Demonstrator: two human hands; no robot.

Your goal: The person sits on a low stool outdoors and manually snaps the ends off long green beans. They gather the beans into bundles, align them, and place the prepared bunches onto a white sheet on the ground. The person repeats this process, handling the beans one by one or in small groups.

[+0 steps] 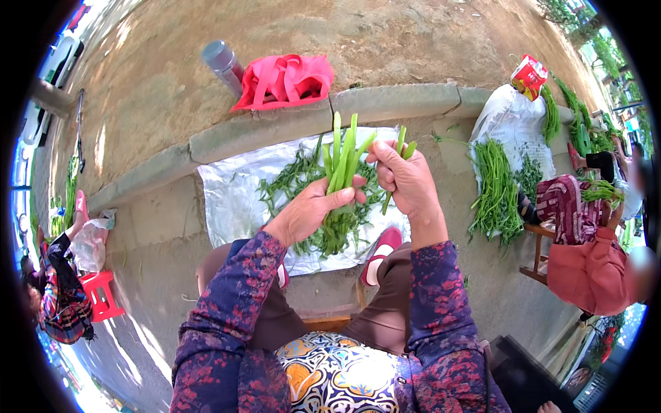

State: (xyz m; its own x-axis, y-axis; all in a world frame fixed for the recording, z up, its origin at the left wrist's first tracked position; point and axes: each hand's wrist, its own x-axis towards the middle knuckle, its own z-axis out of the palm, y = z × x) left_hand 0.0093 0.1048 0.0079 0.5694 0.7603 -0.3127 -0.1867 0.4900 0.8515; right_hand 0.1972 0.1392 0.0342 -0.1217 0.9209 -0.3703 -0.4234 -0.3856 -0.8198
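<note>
My left hand (320, 204) is closed around a bunch of green vegetable stalks (343, 162). Their cut ends point up and away from me, and leaves hang below the fist. Just to the right, my right hand (405, 180) pinches a few short stalk pieces (402, 140), with one end poking out under the palm. Beneath both hands a white plastic sheet (227, 206) lies on the ground between my feet. Loose green leaves (286, 183) are heaped on it, partly hidden by my hands and forearms.
A stone curb (397, 103) runs beyond the sheet. On it sits a red fabric bag (284, 82) beside a grey flask (223, 62). At right, a seated person (588, 268) is near piled green stalks (496, 186). A red plastic stool (100, 295) and another person (64, 299) are at left.
</note>
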